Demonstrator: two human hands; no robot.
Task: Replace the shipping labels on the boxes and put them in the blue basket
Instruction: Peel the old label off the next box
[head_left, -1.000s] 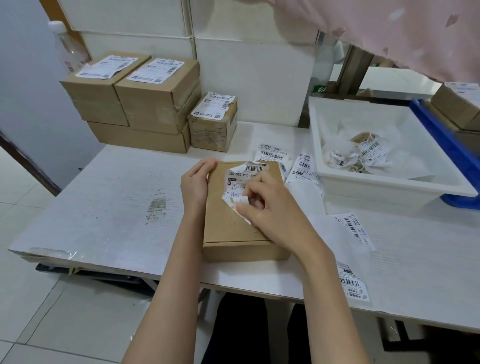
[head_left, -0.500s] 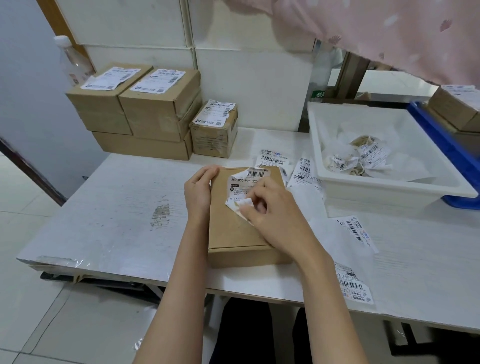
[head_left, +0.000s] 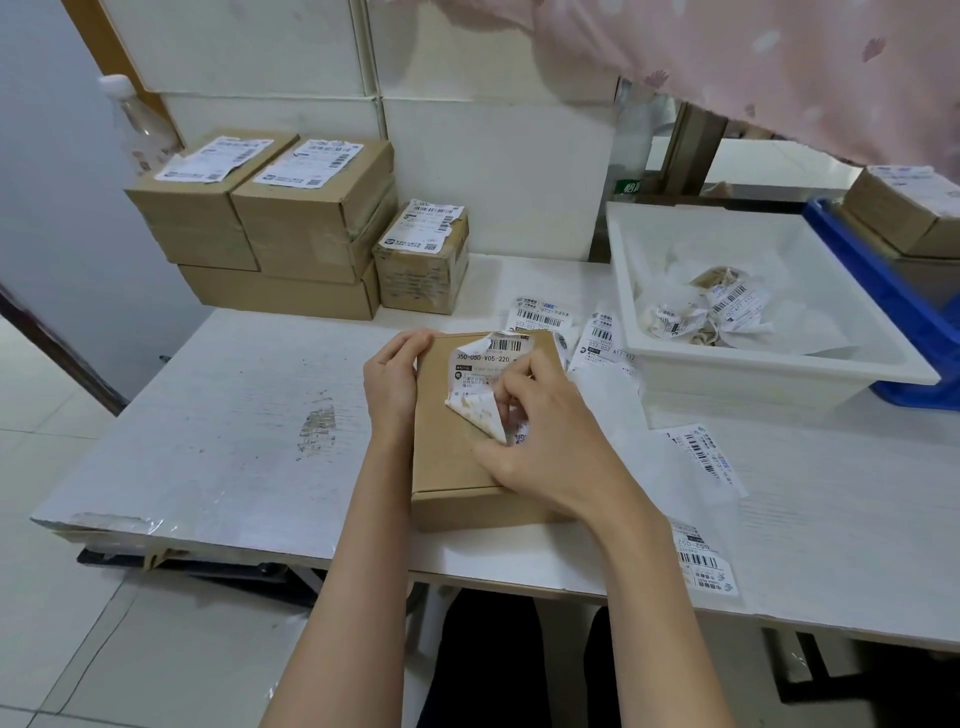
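White laminate, scuffed and grey-smudged, covers the table (head_left: 218, 415). Far right sits a blue basket (head_left: 883, 312) holding a box, behind a white plastic tray (head_left: 639, 312) of crumpled labels. Near centre lies a flat kraft cardboard box (head_left: 447, 467). The left hand (head_left: 392, 384) curls its fingers over the box's far-left edge. The right hand (head_left: 545, 441) pinches the half-peeled paper label (head_left: 483, 374), its near corner curled up off the lid.
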